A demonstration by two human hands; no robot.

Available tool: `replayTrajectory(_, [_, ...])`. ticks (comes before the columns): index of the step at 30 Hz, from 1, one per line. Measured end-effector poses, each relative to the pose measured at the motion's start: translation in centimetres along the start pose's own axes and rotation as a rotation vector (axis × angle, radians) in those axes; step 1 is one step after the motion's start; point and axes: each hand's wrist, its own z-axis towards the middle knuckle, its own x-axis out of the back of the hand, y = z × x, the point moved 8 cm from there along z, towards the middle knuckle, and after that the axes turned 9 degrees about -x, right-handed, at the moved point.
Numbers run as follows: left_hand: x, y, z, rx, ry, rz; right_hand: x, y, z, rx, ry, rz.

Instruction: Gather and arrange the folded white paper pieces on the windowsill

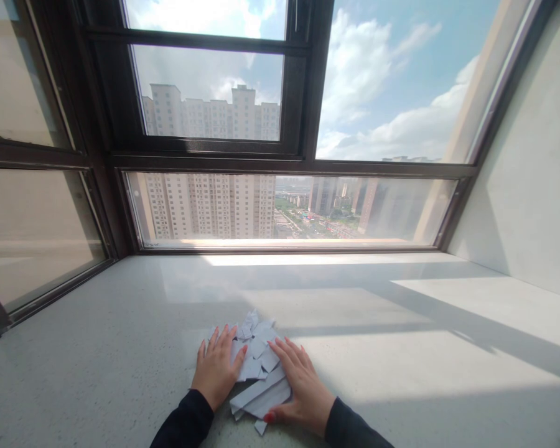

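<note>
A loose pile of torn white paper pieces [256,348] lies on the pale speckled windowsill [98,361]. My left hand [218,367] rests palm down on the pile's left side, fingers stretched forward and thumb apart. On the right side, my right hand [301,389] lies over the edge of the pile, its fingers pointing forward and its thumb reaching toward the near end. Between the hands sit longer folded paper strips [264,393]. One small paper scrap [260,427] lies apart at the near edge, beside my right thumb. My palms hide some of the pieces.
Dark-framed windows [298,167] rise behind the sill, with tall buildings [210,205] outside. Another window pane [32,230] stands on the left and a white wall [532,168] on the right. Bands of sunlight and shadow cross the sill.
</note>
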Motion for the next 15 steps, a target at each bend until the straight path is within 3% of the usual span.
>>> replayTrajectory(6, [0.1, 0.3, 0.0, -0.016, -0.015, 0.006, 0.2, 0.1, 0.1, -0.033, 0.025, -0.017])
replayTrajectory(15, [-0.4, 1.7, -0.1, -0.126, -0.027, -0.074, 1.6, 2.0, 0.3, -0.163, 0.222, -0.066])
